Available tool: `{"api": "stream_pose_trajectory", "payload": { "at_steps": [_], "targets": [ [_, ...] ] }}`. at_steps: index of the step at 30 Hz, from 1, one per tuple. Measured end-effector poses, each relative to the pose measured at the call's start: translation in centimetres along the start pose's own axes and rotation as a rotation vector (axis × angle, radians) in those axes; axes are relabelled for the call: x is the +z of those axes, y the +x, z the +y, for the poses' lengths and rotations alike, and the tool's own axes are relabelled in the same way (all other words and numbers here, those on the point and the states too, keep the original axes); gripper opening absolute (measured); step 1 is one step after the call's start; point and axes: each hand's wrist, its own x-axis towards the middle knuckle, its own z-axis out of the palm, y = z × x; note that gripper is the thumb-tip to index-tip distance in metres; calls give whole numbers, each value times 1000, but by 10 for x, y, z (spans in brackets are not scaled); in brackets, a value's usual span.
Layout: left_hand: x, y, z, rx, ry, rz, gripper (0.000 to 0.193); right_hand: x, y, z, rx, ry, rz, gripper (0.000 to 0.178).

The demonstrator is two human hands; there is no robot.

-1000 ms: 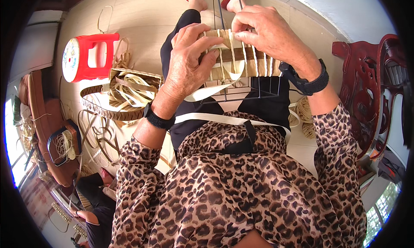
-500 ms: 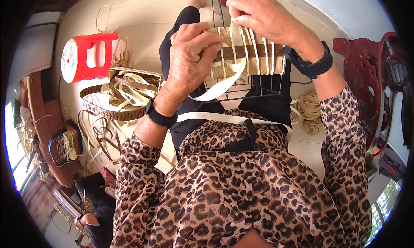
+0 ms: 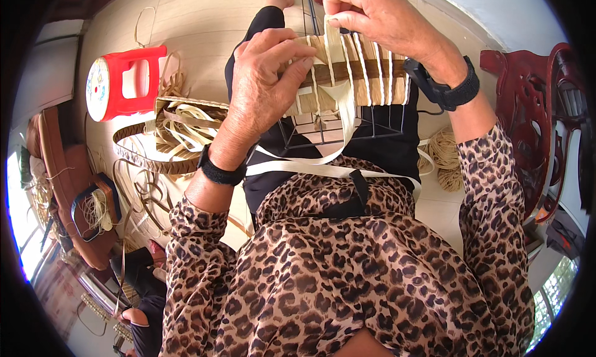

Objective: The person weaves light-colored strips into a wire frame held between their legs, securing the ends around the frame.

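Observation:
Across my lap lies a black wire frame (image 3: 379, 133) with a woven panel (image 3: 372, 91) of tan and brown strips on it. Thin white cords cross the panel in rows. My right hand (image 3: 375, 12) pinches the upper end of a flat cream strip (image 3: 333, 43) between thumb and fingers at the panel's far edge. From the panel's near side the strip's loose length hangs down in a curve towards my waist. My left hand (image 3: 270, 71) rests on the panel's left end, fingers bent over it; what its fingertips grip is hidden.
At the left stand a red stool (image 3: 149, 84) and a woven box (image 3: 192, 102) heaped with strips. Loose brown strips (image 3: 146, 195) lie below the box. A ball of twine (image 3: 448, 158) sits right of my lap, near a carved dark-red chair (image 3: 528, 102). Another person (image 3: 139, 282) sits lower left.
My right hand has pulled the cream strip up and slightly left. Its loose part now hangs down rather than sweeping left. My left hand has shifted a little left.

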Motion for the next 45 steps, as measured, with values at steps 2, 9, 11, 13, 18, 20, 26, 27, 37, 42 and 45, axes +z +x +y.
{"api": "stream_pose_trajectory", "payload": {
  "at_steps": [2,9,11,13,18,20,26,27,37,42,45],
  "targets": [
    [-4,6,3,-21,1,-35,10,0,1,1,34,43,-19,9],
    [1,12,1,-50,-106,-28,4,-4,4,-2,41,5,-63,11],
    [2,12,0,-26,-82,-19,4,-2,4,4,37,-29,-119,13],
    [4,11,0,-2,-56,-9,4,-1,5,9,34,26,-98,13],
    [7,10,-4,40,-55,13,4,1,4,11,78,101,-36,11],
    [7,10,-7,57,-33,11,4,2,5,12,103,104,-44,11],
    [-4,12,-8,-30,-92,-76,10,-6,8,1,173,66,-116,13],
    [-10,12,-7,-172,-200,-155,15,-9,13,5,169,63,-115,13],
    [-6,4,-16,-36,-194,-86,15,3,12,15,113,21,-74,13],
    [-5,3,-18,6,-179,-90,15,2,5,4,154,40,-106,14],
    [-5,4,-19,25,-181,-87,15,1,4,-6,22,-142,43,16]
  ]
}}
